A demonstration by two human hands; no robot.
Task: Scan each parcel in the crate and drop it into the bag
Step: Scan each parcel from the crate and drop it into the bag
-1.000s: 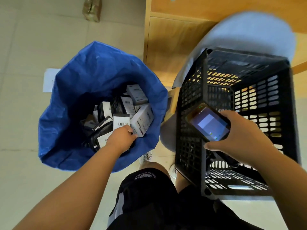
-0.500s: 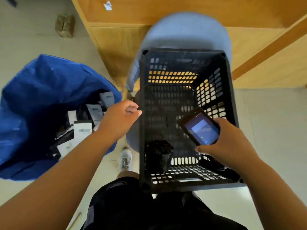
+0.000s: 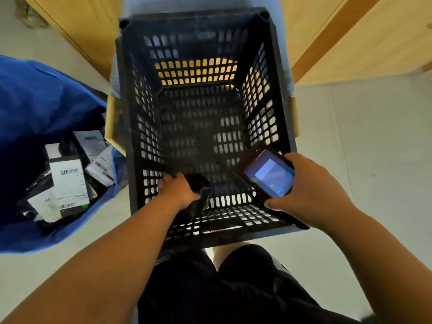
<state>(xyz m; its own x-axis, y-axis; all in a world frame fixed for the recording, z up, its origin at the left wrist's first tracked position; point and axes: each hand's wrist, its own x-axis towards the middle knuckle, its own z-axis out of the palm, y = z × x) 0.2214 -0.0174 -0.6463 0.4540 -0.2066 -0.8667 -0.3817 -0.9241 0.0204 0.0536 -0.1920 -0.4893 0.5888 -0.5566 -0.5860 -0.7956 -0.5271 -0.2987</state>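
Note:
A black slotted crate (image 3: 278, 73) fills the middle of the head view. One black parcel (image 3: 201, 190) lies at its near left corner, and my left hand (image 3: 176, 190) reaches down inside and grips it. My right hand (image 3: 311, 190) holds a handheld scanner (image 3: 268, 174) with a lit screen over the crate's near right side. The blue bag (image 3: 39, 94) stands open on the left, with several white-labelled and black parcels (image 3: 69, 181) lying inside.
The crate rests on a grey-blue chair seat (image 3: 291, 85) against wooden cabinets (image 3: 364, 36). Pale tiled floor (image 3: 374, 160) lies to the right and behind the bag. My legs in black shorts (image 3: 224, 288) are below the crate.
My left hand left the bag, crossed to the crate and went down onto the black parcel. The view swung right, centring on the crate. The scanner stayed in my right hand.

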